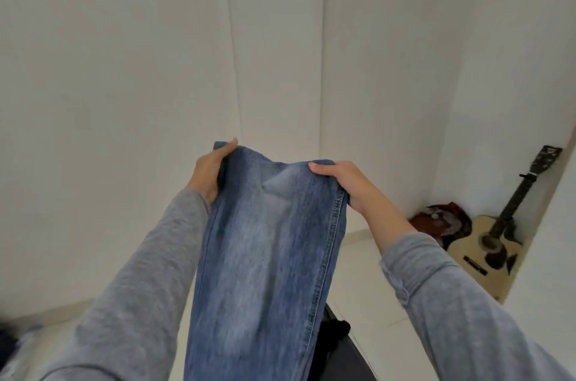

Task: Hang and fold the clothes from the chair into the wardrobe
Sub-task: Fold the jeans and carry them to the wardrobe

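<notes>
Light is soft, even and diffuse; its source is out of view. The white walls [124, 69] read bright without clipping or glare. Shadows are faint: light shade lies in the recess round the guitar [486, 243], and darker shade below the jeans [265, 256]. Sharpness is moderate and fine texture is softened. The lower left corner is smeared. Wide-angle distortion bends the wall seams toward the borders.

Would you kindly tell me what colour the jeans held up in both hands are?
The jeans are faded light blue denim, seen in the head view.
</notes>
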Motion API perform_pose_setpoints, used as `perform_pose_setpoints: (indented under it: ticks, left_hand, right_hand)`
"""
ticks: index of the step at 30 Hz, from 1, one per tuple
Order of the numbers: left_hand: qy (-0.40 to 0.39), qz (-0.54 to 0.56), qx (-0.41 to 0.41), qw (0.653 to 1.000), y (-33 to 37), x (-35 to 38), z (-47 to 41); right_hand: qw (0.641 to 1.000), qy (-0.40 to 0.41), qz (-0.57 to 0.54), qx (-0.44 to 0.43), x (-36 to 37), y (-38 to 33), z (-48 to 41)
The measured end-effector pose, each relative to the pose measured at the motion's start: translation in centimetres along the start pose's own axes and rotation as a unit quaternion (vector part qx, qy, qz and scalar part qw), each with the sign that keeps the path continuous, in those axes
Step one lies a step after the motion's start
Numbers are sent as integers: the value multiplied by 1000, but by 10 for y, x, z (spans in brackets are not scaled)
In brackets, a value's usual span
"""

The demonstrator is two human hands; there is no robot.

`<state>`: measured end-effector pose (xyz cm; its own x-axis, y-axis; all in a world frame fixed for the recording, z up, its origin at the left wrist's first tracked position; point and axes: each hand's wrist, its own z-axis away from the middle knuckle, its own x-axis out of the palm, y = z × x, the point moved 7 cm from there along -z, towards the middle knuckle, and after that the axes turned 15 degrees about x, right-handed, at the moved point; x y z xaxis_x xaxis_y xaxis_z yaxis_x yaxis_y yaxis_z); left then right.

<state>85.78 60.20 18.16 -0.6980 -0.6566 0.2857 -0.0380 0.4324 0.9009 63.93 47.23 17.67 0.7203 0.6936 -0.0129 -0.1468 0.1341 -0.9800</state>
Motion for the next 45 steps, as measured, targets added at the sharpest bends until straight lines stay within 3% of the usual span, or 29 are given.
perform_pose_setpoints:
  ticks: [2,5,8,12,13,15,18,20,22,24,27,29,31,33,35,37,39,41,43,45]
  left_hand:
    - [-69,-61,-86,992,-49,-21,20]
    - [-69,-124,-120,983,-94,-56,35]
    - [-43,-103,-101,989,-87,-54,29]
    - [1,21,1,1000,-33,-12,6]
    - [-11,53,27,998,-24,-3,1]
    - [-70,67,33,995,-28,9,1]
    - [-92,-82,-34,992,-75,-12,11]
    - [-91,-171,-110,975,-107,-25,20]
    - [-63,-185,-169,966,-122,-31,20]
    - [-37,-114,-167,979,-111,-24,12]
    - [-41,60,-43,996,-67,-8,-3]
    - [-87,45,-9,995,-59,-7,2]
    - [-119,-43,-78,989,-83,-16,16]
    - [-148,-142,-152,967,-120,-33,27]
    - [-119,-213,-208,947,-147,-53,34]
    - [-69,-200,-256,943,-162,-64,39]
    - [-56,-131,-232,962,-156,-56,34]
    - [-69,-36,-132,988,-128,-42,18]
    - [-101,56,-47,992,-96,-29,13]
    - [-139,22,-44,989,-92,-24,18]
  right_hand:
    - [1000,-14,-14,17,11,9,-5]
    - [997,-48,-9,53,21,20,-9]
    - [993,-47,-81,65,6,18,-6]
    - [957,-58,-281,-46,-30,0,1]
    - [957,-81,-274,-55,-31,1,2]
    - [979,-97,-181,13,-30,25,-4]
    - [993,10,-54,107,-47,73,-20]
    - [983,88,-63,150,-59,102,-28]
    - [973,90,-113,180,-57,117,-32]
    - [970,66,-174,153,-50,100,-29]
    - [968,-3,-252,-6,-50,39,-20]
    - [981,-21,-189,-44,-45,24,-18]
    - [999,-1,-34,32,-41,54,-29]
    - [992,43,30,111,-46,100,-41]
    - [985,99,17,140,-52,136,-49]
    - [977,141,-25,159,-54,152,-51]
    - [973,148,-80,155,-56,147,-51]
    - [976,134,-140,100,-61,123,-53]
    - [976,91,-194,26,-64,96,-50]
    - [980,28,-196,0,-58,81,-48]
